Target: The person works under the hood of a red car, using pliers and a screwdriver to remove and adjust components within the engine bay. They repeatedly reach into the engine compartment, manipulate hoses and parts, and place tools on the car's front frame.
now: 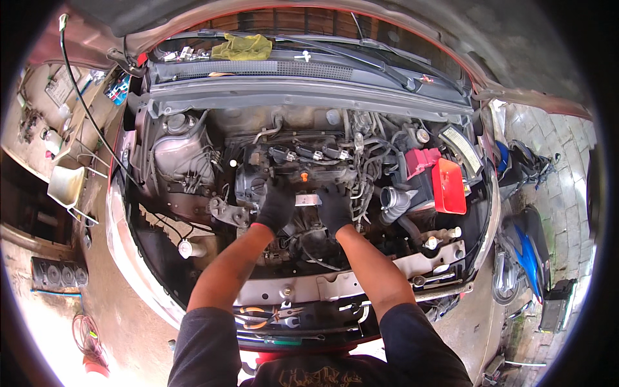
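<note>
Both of my hands wear black gloves and reach into the engine bay, at the front of the engine [255, 173]. My left hand [277, 205] is curled at the engine's front left. My right hand [334, 209] is bent over the engine's front edge, a short way to the right. Between them a small silver metal piece [308, 200] meets the gloves on both sides. The dark fingers blend into the engine, so what they grip is hidden. Just beyond the hands sits an orange cap [305, 176]. Farther back are several black ignition coils [309, 153].
A red tray [449, 187] rests at the right beside the battery's red cover [422, 161]. Pliers [255, 316] and wrenches [290, 313] lie along the front. A yellow cloth [243, 47] lies below the windscreen, and the raised hood [412, 19] hangs overhead.
</note>
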Demonstrator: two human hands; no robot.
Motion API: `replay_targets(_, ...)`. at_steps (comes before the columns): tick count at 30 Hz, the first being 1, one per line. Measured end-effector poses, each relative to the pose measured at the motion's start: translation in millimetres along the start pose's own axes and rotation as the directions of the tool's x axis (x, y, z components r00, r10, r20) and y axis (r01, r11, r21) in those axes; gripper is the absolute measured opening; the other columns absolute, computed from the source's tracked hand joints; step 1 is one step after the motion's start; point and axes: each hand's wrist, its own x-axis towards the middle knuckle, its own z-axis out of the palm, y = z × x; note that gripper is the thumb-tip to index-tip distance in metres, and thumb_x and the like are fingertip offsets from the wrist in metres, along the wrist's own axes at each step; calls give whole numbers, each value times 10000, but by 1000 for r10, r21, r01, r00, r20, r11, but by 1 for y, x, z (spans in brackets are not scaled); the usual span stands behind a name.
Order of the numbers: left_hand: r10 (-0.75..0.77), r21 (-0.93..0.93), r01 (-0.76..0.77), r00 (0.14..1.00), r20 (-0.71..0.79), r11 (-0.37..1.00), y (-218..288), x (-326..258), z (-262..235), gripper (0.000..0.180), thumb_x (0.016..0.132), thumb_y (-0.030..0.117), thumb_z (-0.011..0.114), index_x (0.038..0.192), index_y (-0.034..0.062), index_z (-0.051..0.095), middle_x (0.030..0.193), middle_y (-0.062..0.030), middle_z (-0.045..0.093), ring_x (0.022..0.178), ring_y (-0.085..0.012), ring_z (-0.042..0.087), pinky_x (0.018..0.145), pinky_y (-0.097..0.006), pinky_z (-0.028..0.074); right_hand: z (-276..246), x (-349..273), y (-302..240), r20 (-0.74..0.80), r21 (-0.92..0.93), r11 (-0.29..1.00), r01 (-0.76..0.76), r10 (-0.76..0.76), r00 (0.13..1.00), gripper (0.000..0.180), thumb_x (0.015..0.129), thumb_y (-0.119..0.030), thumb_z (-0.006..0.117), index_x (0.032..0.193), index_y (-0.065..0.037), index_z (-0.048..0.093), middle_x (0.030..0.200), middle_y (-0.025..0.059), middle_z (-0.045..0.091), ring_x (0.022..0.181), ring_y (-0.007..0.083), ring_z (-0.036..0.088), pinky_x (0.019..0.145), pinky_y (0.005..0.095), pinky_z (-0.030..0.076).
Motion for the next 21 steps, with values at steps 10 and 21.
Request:
replay_targets(10,101,6,-108,948,303,994,-21,9,-3,302,756,274,694,967,74,778,1093,-150,704,1124,-373,616,999,-671,382,6,0,5,-84,44,999,31,-27,996,328,765,-139,764,1091,-160,731,1209,95,610,1144,389,552,930,548,480)
replay_targets(21,173,29,-192,933,317,981,-8,46,-105,412,713,499,766,979,185,782,1061,-80,703,1171,-353,600,1060,-584,365,-28,8,19,-174,-25,995,93,-96,980,325,684,-203,764,1007,-192,729,1103,103,646,1087,410,593,902,577,479)
